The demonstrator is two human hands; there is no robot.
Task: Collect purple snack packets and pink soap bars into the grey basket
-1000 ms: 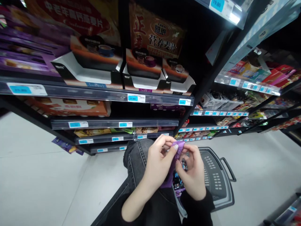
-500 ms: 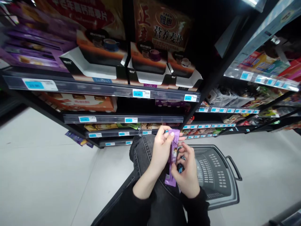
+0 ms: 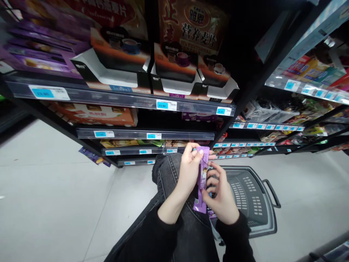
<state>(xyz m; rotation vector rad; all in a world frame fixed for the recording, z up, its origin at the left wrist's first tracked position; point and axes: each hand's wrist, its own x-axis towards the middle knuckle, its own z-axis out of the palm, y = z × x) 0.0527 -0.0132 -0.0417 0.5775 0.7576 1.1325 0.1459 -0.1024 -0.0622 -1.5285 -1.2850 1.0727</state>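
A long, flat purple stick sachet (image 3: 203, 178) is held upright over my knees. My left hand (image 3: 188, 169) is closed on its upper end, the thumb across the front. At the sachet's right edge, my right hand (image 3: 222, 196) has its fingers curled and its thumb against the lower part. Its fingertips are partly hidden, so how firmly it grips is hard to see. Beyond my right hand, a grey shopping basket (image 3: 257, 225) stands on the floor. Small dark and purple packets inside it show only in part behind my hand.
Shelves rise in front of me, with open coffee boxes (image 3: 120, 74), cereal bags (image 3: 193, 27) and an orange multipack (image 3: 95, 114). A lower shelf edge (image 3: 182, 136) is close beyond my hands. Purple packs (image 3: 94, 155) hang at the shelf's left foot. The basket handle (image 3: 272, 193) sticks out right.
The view has shifted slightly. My left hand keeps its hold on the sachet's top. My right hand's fingers have moved a little beside the sachet, and purple packets now show below it.
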